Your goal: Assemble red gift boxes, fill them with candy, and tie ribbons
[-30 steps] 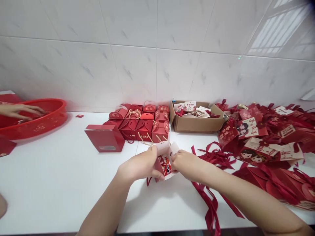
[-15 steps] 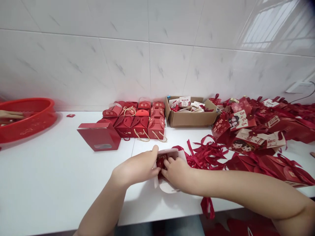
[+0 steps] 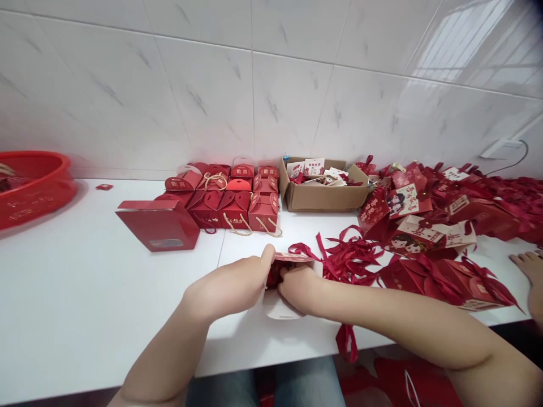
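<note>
An open gift box (image 3: 282, 307), with white inner flaps and a red printed top edge, tilts toward me near the table's front edge. My left hand (image 3: 251, 278) grips its left side, thumb up along the rim. My right hand (image 3: 300, 289) reaches into the opening. Its fingers are mostly hidden in there, beside dark red contents that I cannot make out. Just right of the box lies a tangle of dark red ribbons (image 3: 350, 257), one end hanging over the edge.
Closed red candy boxes (image 3: 263, 215) stand in rows by the wall, with a larger red box (image 3: 159, 226) before them. A cardboard carton (image 3: 324, 199) holds cards. Ribboned gift boxes (image 3: 424, 280) pile up at right, near another person's hand (image 3: 530, 277). A red basin (image 3: 38, 195) is far left.
My right hand has gone deeper into the gift box, so its fingers are now hidden. The view has shifted slightly, and another person's hand shows more at the right edge.
</note>
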Demonstrator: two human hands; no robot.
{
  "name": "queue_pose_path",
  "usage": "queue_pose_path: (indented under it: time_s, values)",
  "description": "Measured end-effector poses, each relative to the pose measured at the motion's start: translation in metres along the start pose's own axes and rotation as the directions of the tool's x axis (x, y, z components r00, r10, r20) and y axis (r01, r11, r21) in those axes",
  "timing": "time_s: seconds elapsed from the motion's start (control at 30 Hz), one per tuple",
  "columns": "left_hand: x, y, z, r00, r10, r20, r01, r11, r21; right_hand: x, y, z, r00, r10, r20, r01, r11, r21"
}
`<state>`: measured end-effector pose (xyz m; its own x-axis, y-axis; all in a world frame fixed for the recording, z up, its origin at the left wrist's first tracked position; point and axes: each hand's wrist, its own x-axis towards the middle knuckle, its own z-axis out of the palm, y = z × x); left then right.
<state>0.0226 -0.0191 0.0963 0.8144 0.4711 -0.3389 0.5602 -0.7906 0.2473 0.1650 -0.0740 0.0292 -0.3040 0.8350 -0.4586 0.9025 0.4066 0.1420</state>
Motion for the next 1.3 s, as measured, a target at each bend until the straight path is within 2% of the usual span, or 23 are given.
queue_pose_path:
  time_s: [0.17,0.27,0.37,0.43,0.5,0.57,0.7,0.73,0.77,0.83,0.9,0.97,1.03,1.1,1.13,1.17,1.2,1.3]
  values:
    - [0.001,-0.004,-0.002,0.999,-0.026,0.020,0.026,1.000,-0.002,-0.010,0.025,-0.004,0.974,-0.035,-0.224,0.054,0.995,0.079]
    - [0.003,-0.006,-0.002,0.999,-0.034,0.014,0.034,0.999,-0.020,-0.023,0.040,-0.011,0.946,-0.093,-0.310,0.144,0.979,0.144]
    - [0.005,-0.008,-0.003,0.999,-0.047,-0.006,0.047,0.998,-0.044,-0.039,0.052,-0.021,0.882,-0.126,-0.453,0.264,0.931,0.254]
    - [0.004,-0.011,-0.004,0.997,-0.074,-0.006,0.073,0.995,-0.062,-0.049,0.060,-0.028,0.786,-0.095,-0.610,0.375,0.858,0.350]
    - [0.003,-0.014,-0.007,0.995,-0.099,-0.009,0.098,0.991,-0.086,-0.057,0.067,-0.035,0.648,-0.013,-0.762,0.481,0.783,0.395]
    - [0.001,-0.016,-0.009,0.994,-0.108,-0.024,0.105,0.988,-0.114,-0.062,0.071,-0.041,0.500,0.093,-0.861,0.530,0.754,0.389]
    - [0.000,-0.019,-0.012,0.994,-0.110,-0.027,0.106,0.987,-0.123,-0.067,0.070,-0.047,0.199,0.314,-0.928,0.621,0.692,0.367]
    - [0.001,-0.019,-0.012,0.994,-0.110,-0.025,0.106,0.987,-0.123,-0.067,0.068,-0.047,0.143,0.352,-0.925,0.649,0.672,0.356]
    - [0.002,-0.020,-0.012,0.994,-0.110,-0.028,0.106,0.986,-0.129,-0.066,0.066,-0.047,0.106,0.381,-0.918,0.668,0.657,0.350]
    - [0.004,-0.021,-0.012,0.992,-0.107,-0.060,0.096,0.982,-0.162,-0.061,0.062,-0.045,0.090,0.403,-0.911,0.679,0.644,0.352]
    - [0.003,-0.021,-0.013,0.985,-0.104,-0.139,0.074,0.976,-0.203,-0.054,0.061,-0.044,0.118,0.391,-0.913,0.669,0.648,0.364]
    - [-0.002,-0.019,-0.016,0.958,-0.109,-0.266,0.045,0.970,-0.237,-0.047,0.062,-0.042,0.139,0.357,-0.924,0.647,0.673,0.358]
    - [-0.010,-0.016,-0.019,0.894,-0.116,-0.432,-0.002,0.965,-0.262,-0.042,0.065,-0.041,0.148,0.312,-0.939,0.618,0.712,0.334]
    - [-0.017,-0.013,-0.022,0.804,-0.131,-0.580,-0.056,0.955,-0.293,-0.040,0.067,-0.040,0.145,0.271,-0.951,0.594,0.745,0.303]
    - [-0.019,-0.012,-0.023,0.765,-0.141,-0.629,-0.084,0.946,-0.314,-0.040,0.068,-0.039,0.143,0.261,-0.955,0.589,0.753,0.294]
    - [-0.020,-0.011,-0.024,0.746,-0.152,-0.648,-0.111,0.932,-0.346,-0.040,0.068,-0.039,0.149,0.254,-0.956,0.585,0.756,0.293]
    - [-0.019,-0.010,-0.024,0.749,-0.166,-0.641,-0.128,0.914,-0.386,-0.040,0.069,-0.039,0.158,0.253,-0.954,0.580,0.758,0.297]
    - [-0.010,-0.009,-0.025,0.813,-0.205,-0.544,-0.120,0.856,-0.503,-0.041,0.068,-0.040,0.206,0.249,-0.946,0.578,0.749,0.323]
